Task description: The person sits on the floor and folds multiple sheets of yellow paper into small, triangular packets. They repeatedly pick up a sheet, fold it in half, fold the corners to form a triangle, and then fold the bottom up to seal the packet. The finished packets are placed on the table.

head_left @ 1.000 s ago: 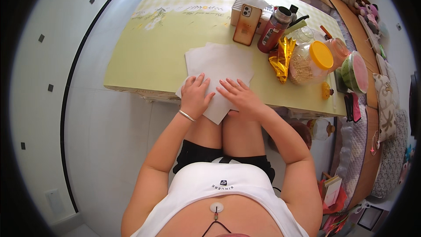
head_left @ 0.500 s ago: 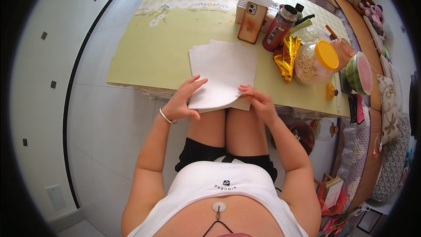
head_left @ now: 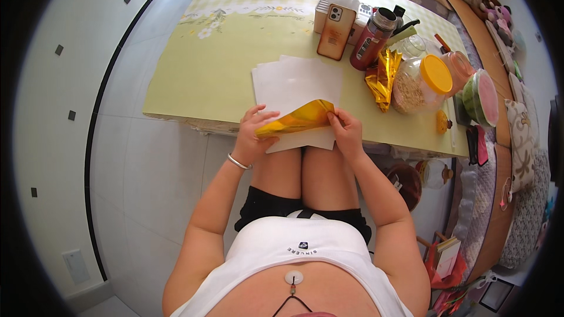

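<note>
The left hand [head_left: 251,135] pinches the left end of a folded gold sheet [head_left: 295,120], held over the white paper stack [head_left: 294,91] at the table's [head_left: 194,76] near edge. The right hand [head_left: 346,132] grips its right end; at two o'clock lie crumpled gold foil [head_left: 382,79] and a yellow-lidded jar [head_left: 420,85].

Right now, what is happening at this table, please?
A seated person holds a shiny gold foil sheet with both hands at the near edge of the pale yellow table. The left hand grips its left end, the right hand its right end. The foil is lifted and curved above a stack of white paper sheets. A crumpled gold foil piece lies beside a clear plastic jar with an orange lid.
</note>
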Tool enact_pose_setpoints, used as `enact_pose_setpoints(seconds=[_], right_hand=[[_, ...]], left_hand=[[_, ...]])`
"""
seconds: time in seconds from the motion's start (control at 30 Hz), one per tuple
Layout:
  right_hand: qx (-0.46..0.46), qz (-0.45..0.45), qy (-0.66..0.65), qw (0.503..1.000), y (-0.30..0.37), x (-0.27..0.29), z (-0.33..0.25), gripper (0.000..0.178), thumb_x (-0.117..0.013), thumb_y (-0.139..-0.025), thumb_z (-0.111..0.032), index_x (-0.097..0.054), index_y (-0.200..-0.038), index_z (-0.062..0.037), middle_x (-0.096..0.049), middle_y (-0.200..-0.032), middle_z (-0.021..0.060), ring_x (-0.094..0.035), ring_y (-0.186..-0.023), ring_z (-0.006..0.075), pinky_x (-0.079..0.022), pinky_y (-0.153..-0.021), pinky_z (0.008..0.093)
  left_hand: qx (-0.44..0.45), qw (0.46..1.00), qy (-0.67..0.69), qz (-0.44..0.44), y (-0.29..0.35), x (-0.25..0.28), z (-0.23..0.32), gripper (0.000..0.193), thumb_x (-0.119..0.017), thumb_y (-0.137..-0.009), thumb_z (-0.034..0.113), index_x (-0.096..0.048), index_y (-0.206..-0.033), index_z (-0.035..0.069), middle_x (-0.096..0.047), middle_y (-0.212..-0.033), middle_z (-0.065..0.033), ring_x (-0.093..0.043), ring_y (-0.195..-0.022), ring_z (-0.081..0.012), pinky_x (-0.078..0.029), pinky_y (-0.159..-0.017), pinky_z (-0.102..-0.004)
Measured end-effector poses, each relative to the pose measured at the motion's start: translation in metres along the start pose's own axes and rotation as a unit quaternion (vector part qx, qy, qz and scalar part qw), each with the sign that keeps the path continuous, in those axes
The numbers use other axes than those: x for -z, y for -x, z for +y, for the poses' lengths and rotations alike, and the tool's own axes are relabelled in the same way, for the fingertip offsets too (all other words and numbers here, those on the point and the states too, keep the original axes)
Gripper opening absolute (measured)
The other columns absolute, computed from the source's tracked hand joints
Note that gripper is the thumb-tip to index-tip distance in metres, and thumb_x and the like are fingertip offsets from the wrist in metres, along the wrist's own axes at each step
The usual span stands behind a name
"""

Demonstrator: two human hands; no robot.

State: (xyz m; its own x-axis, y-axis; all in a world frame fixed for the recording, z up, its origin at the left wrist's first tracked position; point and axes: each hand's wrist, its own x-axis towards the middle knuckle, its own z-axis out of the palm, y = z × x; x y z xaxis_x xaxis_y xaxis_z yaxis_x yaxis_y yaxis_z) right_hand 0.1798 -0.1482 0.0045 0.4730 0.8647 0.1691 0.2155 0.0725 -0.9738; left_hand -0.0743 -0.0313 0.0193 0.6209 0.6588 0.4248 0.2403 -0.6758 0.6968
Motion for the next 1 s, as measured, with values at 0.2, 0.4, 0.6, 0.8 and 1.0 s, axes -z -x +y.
enact_pose_setpoints(seconds=[0.2,0.4,0.6,0.8,1.0], right_hand=[[0.045,0.04,0.117,0.991,-0.002,0.002,0.007,0.013,-0.066,-0.094,-0.013,-0.071,-0.092,-0.0015,-0.068,-0.076,0.0073,-0.061,-0.073,0.0199,-0.049,-0.07,0.0339],[0.071,0.069,0.303,0.948,-0.019,-0.007,0.007,0.019,-0.072,-0.086,-0.021,-0.068,-0.078,-0.0042,-0.065,-0.072,0.0119,-0.059,-0.074,0.0329,-0.048,-0.069,0.0465],[0.082,0.097,0.411,0.903,-0.022,-0.015,0.005,0.023,-0.074,-0.083,-0.024,-0.065,-0.072,-0.0065,-0.062,-0.068,0.0125,-0.06,-0.074,0.0346,-0.048,-0.067,0.0486],[0.107,0.112,0.436,0.887,-0.022,-0.018,0.006,0.02,-0.074,-0.081,-0.022,-0.064,-0.071,-0.0077,-0.062,-0.068,0.0114,-0.06,-0.072,0.0333,-0.048,-0.066,0.0484],[0.113,0.106,0.431,0.889,-0.022,-0.017,0.008,0.02,-0.075,-0.08,-0.022,-0.063,-0.072,-0.0082,-0.062,-0.067,0.0103,-0.06,-0.072,0.0326,-0.048,-0.067,0.0477]], left_hand=[[0.04,0.999,-0.001,-0.014,0.0,0.001,-0.015,0.024,-0.08,-0.081,0.024,-0.078,-0.1,0.01,-0.073,-0.112,-0.0073,-0.057,-0.122,-0.0329,-0.035,-0.11,-0.0463],[0.151,0.974,-0.132,0.109,-0.007,-0.022,-0.016,0.023,-0.079,-0.079,0.022,-0.069,-0.073,0.003,-0.064,-0.088,-0.0098,-0.056,-0.1,-0.0321,-0.044,-0.089,-0.0463],[0.176,0.953,-0.211,0.129,-0.005,-0.026,-0.013,0.024,-0.081,-0.076,0.02,-0.065,-0.066,0.006,-0.062,-0.089,-0.0086,-0.054,-0.1,-0.0326,-0.044,-0.087,-0.0467],[0.178,0.95,-0.231,0.113,-0.008,-0.024,-0.014,0.025,-0.081,-0.076,0.02,-0.063,-0.064,0.008,-0.063,-0.087,-0.0081,-0.054,-0.099,-0.0323,-0.043,-0.086,-0.0463],[0.161,0.946,-0.268,0.089,-0.011,-0.024,-0.009,0.019,-0.081,-0.075,0.019,-0.066,-0.072,0.007,-0.063,-0.089,-0.0097,-0.054,-0.1,-0.0325,-0.043,-0.088,-0.0468]])
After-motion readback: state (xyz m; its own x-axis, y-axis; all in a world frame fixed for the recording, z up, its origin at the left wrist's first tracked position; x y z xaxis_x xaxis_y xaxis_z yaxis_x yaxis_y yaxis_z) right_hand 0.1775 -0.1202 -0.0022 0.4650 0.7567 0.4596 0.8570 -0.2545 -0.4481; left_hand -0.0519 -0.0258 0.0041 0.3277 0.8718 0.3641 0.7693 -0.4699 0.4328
